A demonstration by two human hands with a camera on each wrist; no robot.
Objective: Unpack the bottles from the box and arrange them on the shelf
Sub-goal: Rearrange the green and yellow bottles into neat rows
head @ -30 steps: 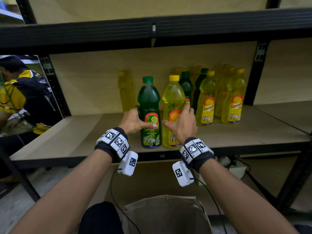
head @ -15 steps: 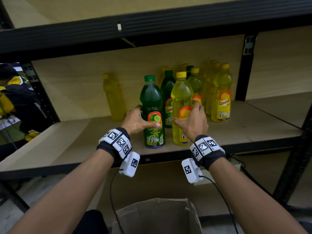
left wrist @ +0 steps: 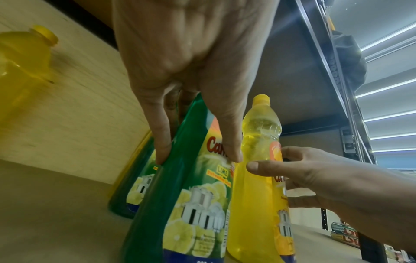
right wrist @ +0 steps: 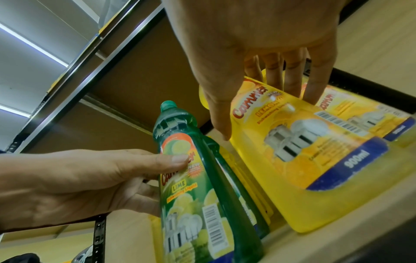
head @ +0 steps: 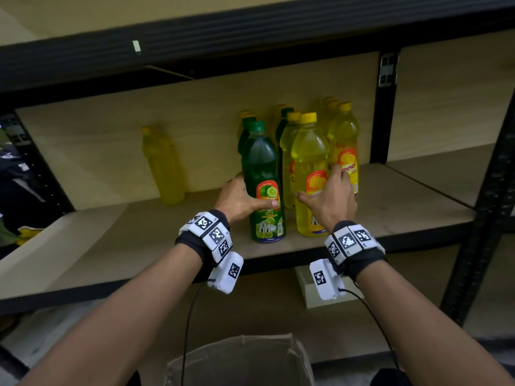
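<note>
A green lime bottle (head: 263, 174) stands upright near the front of the wooden shelf (head: 133, 235). My left hand (head: 243, 195) grips its waist, thumb across the label. Just to its right stands a yellow lemon bottle (head: 309, 151), and my right hand (head: 327, 195) holds it with the thumb in front and the fingers round its far side. The left wrist view shows my left hand's fingers (left wrist: 162, 142) on the green bottle (left wrist: 180, 204). The right wrist view shows the yellow bottle (right wrist: 303, 160) under my right hand (right wrist: 258, 53). The open cardboard box (head: 242, 360) sits below, between my arms.
Several more yellow and green bottles (head: 344, 140) stand in rows right behind the two held ones. A lone yellow bottle (head: 164, 165) stands at the back left. Black uprights (head: 386, 107) frame the bay; a white block (head: 305, 288) lies under the shelf. A person (head: 16, 185) is at far left.
Both hands have slid their bottles a little back from the shelf's front edge, closer to the rows behind. My head has turned, so the bottles now sit further right in view.
</note>
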